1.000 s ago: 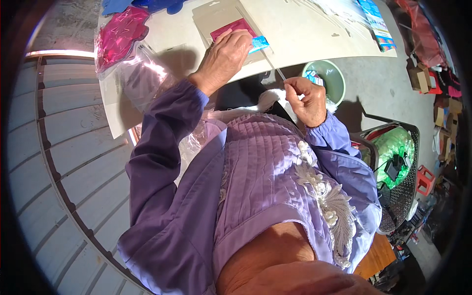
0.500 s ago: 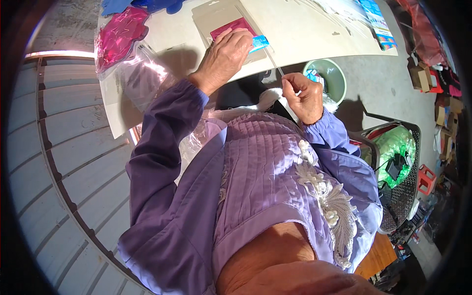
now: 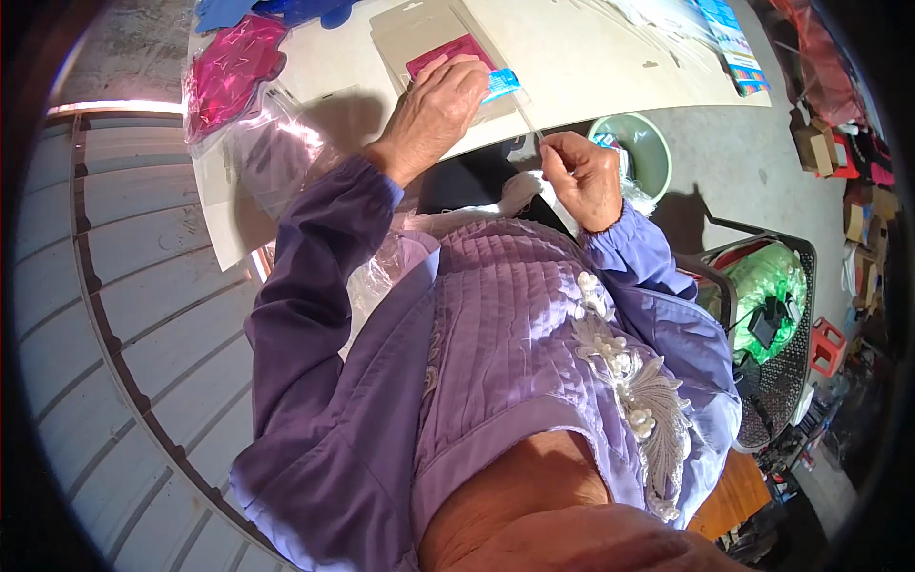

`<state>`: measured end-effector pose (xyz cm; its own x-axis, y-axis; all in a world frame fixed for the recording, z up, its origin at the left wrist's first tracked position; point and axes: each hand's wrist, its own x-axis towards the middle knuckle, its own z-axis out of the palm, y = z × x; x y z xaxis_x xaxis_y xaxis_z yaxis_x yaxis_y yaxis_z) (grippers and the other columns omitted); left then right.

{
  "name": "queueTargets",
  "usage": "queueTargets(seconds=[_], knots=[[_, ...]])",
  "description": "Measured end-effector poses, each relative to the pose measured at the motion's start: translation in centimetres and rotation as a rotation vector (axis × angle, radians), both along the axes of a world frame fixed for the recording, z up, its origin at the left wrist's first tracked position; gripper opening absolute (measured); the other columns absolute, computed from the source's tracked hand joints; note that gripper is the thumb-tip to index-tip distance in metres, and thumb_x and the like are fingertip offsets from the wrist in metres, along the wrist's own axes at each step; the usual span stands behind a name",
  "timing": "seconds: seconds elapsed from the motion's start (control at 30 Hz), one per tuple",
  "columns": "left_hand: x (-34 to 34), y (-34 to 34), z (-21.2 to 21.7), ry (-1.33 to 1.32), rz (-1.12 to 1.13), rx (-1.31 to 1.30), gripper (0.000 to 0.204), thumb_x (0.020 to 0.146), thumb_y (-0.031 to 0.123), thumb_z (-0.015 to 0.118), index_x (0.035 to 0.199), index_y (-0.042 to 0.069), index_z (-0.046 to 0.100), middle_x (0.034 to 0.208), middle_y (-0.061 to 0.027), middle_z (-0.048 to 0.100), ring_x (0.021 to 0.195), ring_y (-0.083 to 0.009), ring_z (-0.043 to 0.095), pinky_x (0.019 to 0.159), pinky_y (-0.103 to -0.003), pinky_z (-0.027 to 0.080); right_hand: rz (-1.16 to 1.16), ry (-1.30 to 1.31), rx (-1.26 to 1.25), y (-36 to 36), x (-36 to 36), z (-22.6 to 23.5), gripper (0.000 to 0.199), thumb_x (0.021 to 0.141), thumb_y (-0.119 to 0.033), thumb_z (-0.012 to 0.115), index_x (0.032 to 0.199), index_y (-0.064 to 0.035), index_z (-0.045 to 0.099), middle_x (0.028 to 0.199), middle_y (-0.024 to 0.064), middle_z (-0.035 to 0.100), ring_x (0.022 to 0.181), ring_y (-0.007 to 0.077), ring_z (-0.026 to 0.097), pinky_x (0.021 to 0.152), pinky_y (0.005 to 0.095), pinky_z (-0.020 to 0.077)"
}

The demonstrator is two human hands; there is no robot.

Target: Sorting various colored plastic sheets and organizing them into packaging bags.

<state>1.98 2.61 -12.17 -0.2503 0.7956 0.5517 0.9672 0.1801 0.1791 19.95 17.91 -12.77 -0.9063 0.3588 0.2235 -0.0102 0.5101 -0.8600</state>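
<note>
A clear plastic packet [image 3: 396, 40] lies flat on the white tabletop, with a shiny pink piece [image 3: 466, 46] and a blue printed label [image 3: 501, 83] in it. On top of it rests my left hand [image 3: 434, 116], its fingers lying over the pink piece and covering part of it. Just off the table's near edge, my right hand [image 3: 583, 181] pinches the end of a thin, pale strip [image 3: 528, 119] between thumb and forefinger. The strip runs up along the packet's right side; how it joins the packet I cannot tell.
Pink foil shapes in clear wrapping [image 3: 233, 71] lie at the table's left, near blue ones [image 3: 315, 10]. White strips [image 3: 658, 24] and a blue printed packet [image 3: 734, 48] lie far right. Beyond my right hand stand a pale green bin [image 3: 653, 153] and a dark basket [image 3: 805, 362].
My right hand has shifted slightly left and toward the table, still pinching the strip. Less of the strip shows between it and the packet. My left hand has hardly moved.
</note>
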Motion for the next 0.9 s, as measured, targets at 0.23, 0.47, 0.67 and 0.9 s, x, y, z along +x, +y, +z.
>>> queueTargets(seconds=[0.23, 0.47, 0.67, 0.9], knots=[[-0.2, 0.1, 0.4, -0.004, 0.000, -0.005, 0.015, 0.086, 0.009, 0.060, 0.100, 0.004, 0.057, 0.106, -0.0079, 0.059, 0.109, -0.0245, 0.056, 0.096, -0.038, 0.042, -0.014, -0.016, -0.028, 0.1, -0.4, 0.7, 0.010, 0.086, -0.004, 0.060, 0.086, 0.0050, 0.066, 0.060, 0.0045, 0.060, 0.055, 0.0056, 0.055, 0.050, 0.0225, 0.0422], [0.4, 0.0, 0.6, 0.055, 0.008, -0.036, 0.017, 0.086, 0.007, 0.057, 0.103, 0.006, 0.058, 0.113, -0.0058, 0.060, 0.112, -0.0228, 0.055, 0.097, -0.039, 0.039, -0.066, -0.015, 0.027, 0.1, 0.1, 0.8, 0.010, 0.083, -0.004, 0.061, 0.084, 0.0047, 0.065, 0.062, 0.0120, 0.062, 0.053, 0.0162, 0.060, 0.050, 0.0285, 0.0446], [0.7, -0.3, 1.3, 0.043, 0.028, -0.089, 0.018, 0.085, 0.008, 0.055, 0.103, 0.007, 0.059, 0.117, -0.0033, 0.060, 0.115, -0.0208, 0.052, 0.097, -0.037, 0.038, -0.066, 0.013, 0.022, -0.4, -0.3, 0.9, 0.009, 0.081, -0.002, 0.061, 0.084, 0.0040, 0.066, 0.066, 0.0161, 0.064, 0.054, 0.0219, 0.064, 0.051, 0.0314, 0.0468], [0.5, -0.1, 1.3, 0.040, 0.025, -0.101, 0.018, 0.085, 0.005, 0.058, 0.103, 0.006, 0.060, 0.118, -0.0032, 0.062, 0.114, -0.0233, 0.055, 0.096, -0.038, 0.041, -0.036, 0.065, 0.040, -0.1, -0.5, 0.4, 0.010, 0.084, -0.004, 0.061, 0.085, 0.0052, 0.065, 0.056, 0.0037, 0.055, 0.053, 0.0044, 0.048, 0.048, 0.0235, 0.0392]])
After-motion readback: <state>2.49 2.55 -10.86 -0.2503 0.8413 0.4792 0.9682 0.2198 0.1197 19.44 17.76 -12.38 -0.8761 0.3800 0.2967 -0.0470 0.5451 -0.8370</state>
